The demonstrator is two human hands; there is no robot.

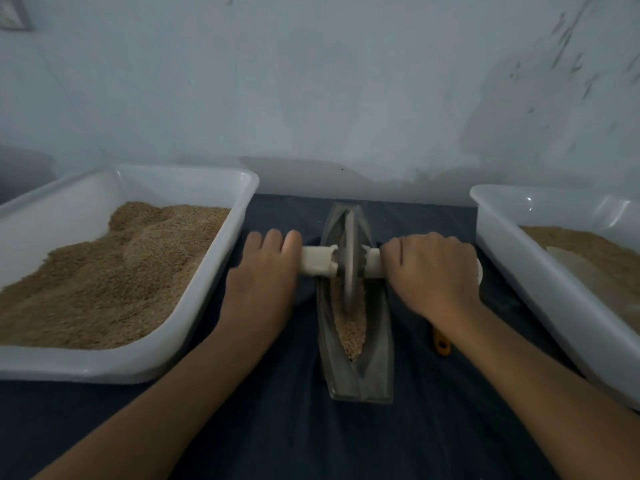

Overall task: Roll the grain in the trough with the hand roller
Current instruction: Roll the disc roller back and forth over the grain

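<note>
Two hands: both on the hand roller's [349, 261] pale handle, one each side of the trough [358, 372].
Left hand [265, 271]: left of trough, fingers laid nearly straight over the handle, pressing.
Roller: disc upright in trough, on the grain [351, 327]; looks heavy, rigid.
Right hand [434, 271]: right of trough, clenched round the handle.
Hold: handle ends; grain loose, spills easily.

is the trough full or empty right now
Partly full. Tan grain lies along the near half of the trough, around the roller wheel. Its far end, behind the wheel, shows bare grey walls.
</note>
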